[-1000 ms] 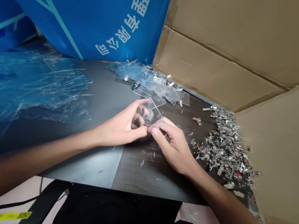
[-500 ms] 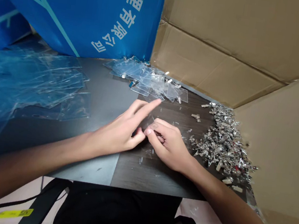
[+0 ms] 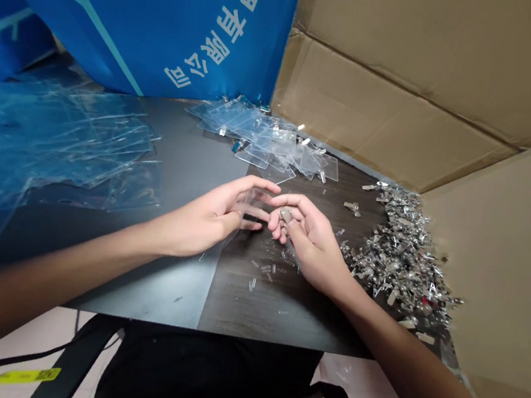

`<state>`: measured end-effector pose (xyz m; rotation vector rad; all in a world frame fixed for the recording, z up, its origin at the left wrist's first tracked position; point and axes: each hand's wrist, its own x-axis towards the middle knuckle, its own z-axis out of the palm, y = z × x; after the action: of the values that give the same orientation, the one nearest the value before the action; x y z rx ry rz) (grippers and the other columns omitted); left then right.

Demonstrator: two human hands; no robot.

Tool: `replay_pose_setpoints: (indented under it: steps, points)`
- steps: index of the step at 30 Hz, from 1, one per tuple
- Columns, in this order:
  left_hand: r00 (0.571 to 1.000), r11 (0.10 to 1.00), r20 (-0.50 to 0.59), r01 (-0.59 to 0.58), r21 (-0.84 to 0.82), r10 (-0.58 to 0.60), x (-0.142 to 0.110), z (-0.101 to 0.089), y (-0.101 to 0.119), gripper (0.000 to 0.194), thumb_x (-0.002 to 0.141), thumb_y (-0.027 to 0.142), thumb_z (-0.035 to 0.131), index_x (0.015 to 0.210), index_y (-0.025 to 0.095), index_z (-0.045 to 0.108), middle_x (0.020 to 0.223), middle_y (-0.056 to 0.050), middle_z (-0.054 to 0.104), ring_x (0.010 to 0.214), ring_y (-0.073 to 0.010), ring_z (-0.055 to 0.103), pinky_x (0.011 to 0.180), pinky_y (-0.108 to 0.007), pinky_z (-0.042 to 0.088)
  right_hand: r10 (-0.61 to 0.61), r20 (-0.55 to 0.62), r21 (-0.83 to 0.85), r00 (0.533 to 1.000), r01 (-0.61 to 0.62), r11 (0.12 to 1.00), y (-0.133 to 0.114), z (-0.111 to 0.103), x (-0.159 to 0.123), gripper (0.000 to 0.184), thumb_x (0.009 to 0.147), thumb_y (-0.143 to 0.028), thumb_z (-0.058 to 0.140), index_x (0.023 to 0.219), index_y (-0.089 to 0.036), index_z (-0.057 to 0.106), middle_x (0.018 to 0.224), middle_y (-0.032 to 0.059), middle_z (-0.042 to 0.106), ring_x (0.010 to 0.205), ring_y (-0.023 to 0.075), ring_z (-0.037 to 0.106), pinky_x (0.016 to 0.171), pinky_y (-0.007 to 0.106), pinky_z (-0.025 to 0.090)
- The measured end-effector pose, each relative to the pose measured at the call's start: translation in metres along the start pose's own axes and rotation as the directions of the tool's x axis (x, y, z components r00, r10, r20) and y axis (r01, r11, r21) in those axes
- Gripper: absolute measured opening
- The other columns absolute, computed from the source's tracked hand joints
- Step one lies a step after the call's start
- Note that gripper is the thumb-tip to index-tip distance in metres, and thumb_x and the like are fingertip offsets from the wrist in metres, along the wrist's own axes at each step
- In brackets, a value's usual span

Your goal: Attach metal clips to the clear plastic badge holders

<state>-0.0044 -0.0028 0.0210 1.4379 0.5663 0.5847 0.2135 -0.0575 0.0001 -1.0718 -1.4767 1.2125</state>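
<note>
My left hand [image 3: 217, 215] holds a clear plastic badge sleeve [image 3: 249, 207] just above the dark table [image 3: 177, 279], fingers curled round its edge. My right hand [image 3: 307, 234] meets it from the right, palm turned up, pinching a small metal clip [image 3: 285, 214] between thumb and fingers. The clip sits at the sleeve's right edge. Tiny clear plastic bits [image 3: 263, 270] lie on the table beneath the hands.
A heap of metal clips [image 3: 399, 256] lies to the right. Sleeves with clips attached [image 3: 272, 144] are piled at the back, loose clear sleeves [image 3: 53, 138] at the left. Cardboard walls [image 3: 407, 87] and a blue printed board [image 3: 162, 16] close in the table.
Both hands have lifted slightly off the table. The right hand has turned palm up, and the metal clip now shows in its fingers. The left index finger has curled back.
</note>
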Motion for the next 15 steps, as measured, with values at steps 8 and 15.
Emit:
replay_pose_setpoints:
  steps: [8, 15]
  points:
    - [0.998, 0.992, -0.055, 0.018, -0.126, -0.025, 0.001, -0.005, -0.003, 0.042, 0.096, 0.029, 0.085, 0.133, 0.020, 0.067, 0.119, -0.011, 0.072, 0.106, -0.0238, 0.077, 0.095, -0.040, 0.065, 0.040, -0.027, 0.038, 0.999, -0.039, 0.999, 0.000, -0.001, 0.002, 0.019, 0.106, -0.038, 0.066, 0.117, -0.022, 0.067, 0.093, 0.0032, 0.076, 0.082, 0.0171, 0.072, 0.081, 0.037, 0.060]
    - [0.964, 0.986, -0.261, -0.002, 0.164, 0.045, 0.001, -0.002, -0.002, 0.047, 0.085, 0.014, 0.077, 0.130, 0.020, 0.068, 0.109, -0.005, 0.063, 0.085, -0.0165, 0.070, 0.082, -0.035, 0.062, 0.059, -0.191, -0.069, 0.980, -0.073, 0.995, -0.010, -0.005, 0.002, 0.013, 0.102, -0.033, 0.068, 0.100, -0.022, 0.073, 0.097, 0.0044, 0.078, 0.088, 0.0187, 0.067, 0.082, 0.033, 0.053]
